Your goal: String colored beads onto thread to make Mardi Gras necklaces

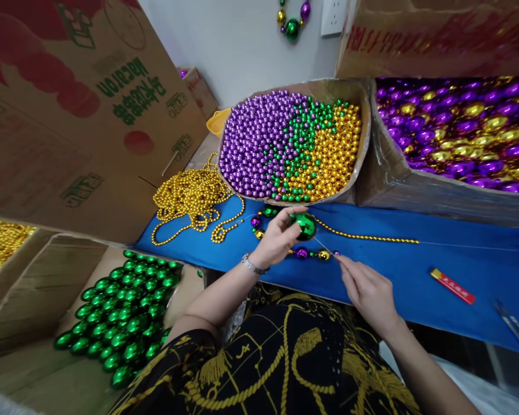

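My left hand (pixel 277 237) is closed round a large shiny green ball bead (pixel 306 225) held just above the blue table (pixel 415 271). My right hand (pixel 365 288) pinches a thin needle or wire (pixel 325 248) that runs up into the green bead. Beside the hands a partly strung row of purple, gold and green beads (pixel 305 253) lies on the cloth. A thin gold bead strand (pixel 367 236) trails right from the green bead.
A cardboard tray of small purple, green and gold beads (pixel 292 144) stands behind the hands. A box of large purple and gold beads (pixel 458 127) is at right, large green beads (pixel 125 311) at lower left, a gold strand pile (pixel 190 199), a red lighter (pixel 452 286).
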Available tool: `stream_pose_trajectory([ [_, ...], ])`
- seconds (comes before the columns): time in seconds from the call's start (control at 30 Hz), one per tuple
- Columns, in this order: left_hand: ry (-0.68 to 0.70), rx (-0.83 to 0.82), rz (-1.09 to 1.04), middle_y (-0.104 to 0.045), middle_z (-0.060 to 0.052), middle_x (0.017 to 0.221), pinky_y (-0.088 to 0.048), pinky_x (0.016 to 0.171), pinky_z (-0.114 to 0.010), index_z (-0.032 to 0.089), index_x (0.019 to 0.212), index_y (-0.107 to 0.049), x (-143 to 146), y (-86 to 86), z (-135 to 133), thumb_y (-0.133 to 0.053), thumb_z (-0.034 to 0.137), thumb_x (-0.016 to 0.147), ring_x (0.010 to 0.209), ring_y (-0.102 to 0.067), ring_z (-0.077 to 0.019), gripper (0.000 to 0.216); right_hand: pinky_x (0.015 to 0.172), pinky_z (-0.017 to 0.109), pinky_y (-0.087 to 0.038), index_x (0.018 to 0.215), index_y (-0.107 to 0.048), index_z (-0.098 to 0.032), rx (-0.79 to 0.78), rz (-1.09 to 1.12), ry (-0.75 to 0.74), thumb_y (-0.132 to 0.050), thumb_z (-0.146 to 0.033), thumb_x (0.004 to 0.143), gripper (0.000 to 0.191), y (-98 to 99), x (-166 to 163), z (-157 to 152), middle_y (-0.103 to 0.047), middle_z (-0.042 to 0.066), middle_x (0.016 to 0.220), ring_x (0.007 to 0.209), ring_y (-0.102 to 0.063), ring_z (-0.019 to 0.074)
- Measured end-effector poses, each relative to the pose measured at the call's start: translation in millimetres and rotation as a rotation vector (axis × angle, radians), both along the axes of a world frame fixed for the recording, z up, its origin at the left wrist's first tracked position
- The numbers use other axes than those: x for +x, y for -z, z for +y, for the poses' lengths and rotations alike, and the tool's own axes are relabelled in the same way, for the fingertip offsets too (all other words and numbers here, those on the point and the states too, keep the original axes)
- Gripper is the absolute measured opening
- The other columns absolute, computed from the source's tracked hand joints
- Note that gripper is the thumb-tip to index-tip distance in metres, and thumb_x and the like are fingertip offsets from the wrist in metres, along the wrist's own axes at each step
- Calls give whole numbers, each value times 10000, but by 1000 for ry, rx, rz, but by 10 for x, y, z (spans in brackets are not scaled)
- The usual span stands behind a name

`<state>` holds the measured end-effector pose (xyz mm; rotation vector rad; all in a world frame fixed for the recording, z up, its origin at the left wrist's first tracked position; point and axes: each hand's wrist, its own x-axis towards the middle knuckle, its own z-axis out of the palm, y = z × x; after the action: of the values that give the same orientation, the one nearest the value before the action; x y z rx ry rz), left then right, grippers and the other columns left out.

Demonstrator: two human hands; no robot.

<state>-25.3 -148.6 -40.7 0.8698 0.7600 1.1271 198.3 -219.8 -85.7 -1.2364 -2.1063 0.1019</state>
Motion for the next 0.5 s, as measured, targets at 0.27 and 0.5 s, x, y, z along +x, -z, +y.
stream_pose_trajectory([
  [0.27, 80, 6, -11, -638, -113, 1150, -517, 902, -388, 203, 1182, -597, 113, 135, -89, -830, 484, 646, 950, -658, -208, 648, 742, 261, -587, 1131, -650, -200, -25, 141, -16, -506, -174, 929, 249, 45, -60, 10, -753, 53, 979, 839, -731, 173],
  [0.5, 194, 195, 74, -588, -141, 1292, -521, 912, -376, 221, 1278, -551, 113, 105, -10, -733, 483, 765, 1117, -613, -249, 604, 719, 254, -577, 1037, -652, -200, -36, 146, 43, -491, -196, 939, 189, 5, -84, 36, -753, 47, 900, 732, -723, 161],
])
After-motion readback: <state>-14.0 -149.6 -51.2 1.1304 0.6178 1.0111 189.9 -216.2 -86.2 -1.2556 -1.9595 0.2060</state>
